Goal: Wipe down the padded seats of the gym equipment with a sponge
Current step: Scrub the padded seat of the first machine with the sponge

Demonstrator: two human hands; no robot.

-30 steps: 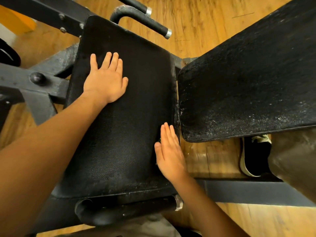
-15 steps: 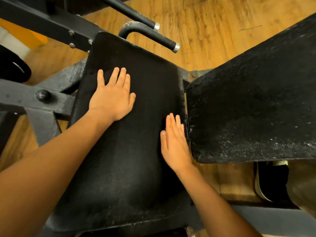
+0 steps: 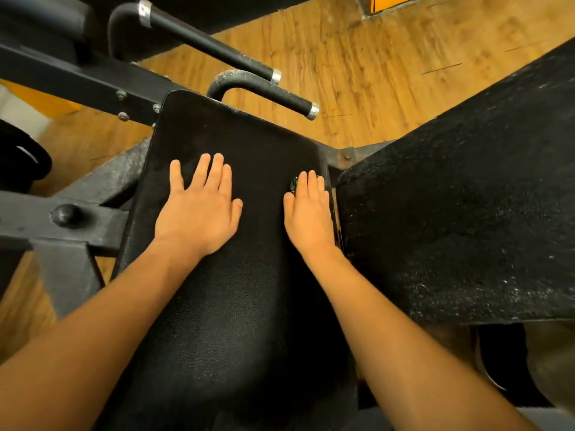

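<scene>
Both hands are flat on the black seat (image 3: 242, 306). The left hand (image 3: 199, 213) sits palm down about mid-seat with its fingers straight and a little spread, thumb out to the side, gripping nothing. The right hand (image 3: 308, 213) is over at the seat's right edge, also palm down, fingers straight and close together. A small dark green bit (image 3: 294, 184) peeks out from under its first finger, pressed against the seat. It's mostly covered, so I can't tell if that's the sponge or how much of it is under there.

Just right of the seat, nearly touching its edge, there's a second black pad (image 3: 451, 213) with pale specks all over it. A curved handle (image 3: 264, 91) with a silver end cap sticks out past the seat's far edge. A scuffed grey frame (image 3: 77, 219) runs under the seat on the left, and it all stands on a wood floor (image 3: 357, 57).
</scene>
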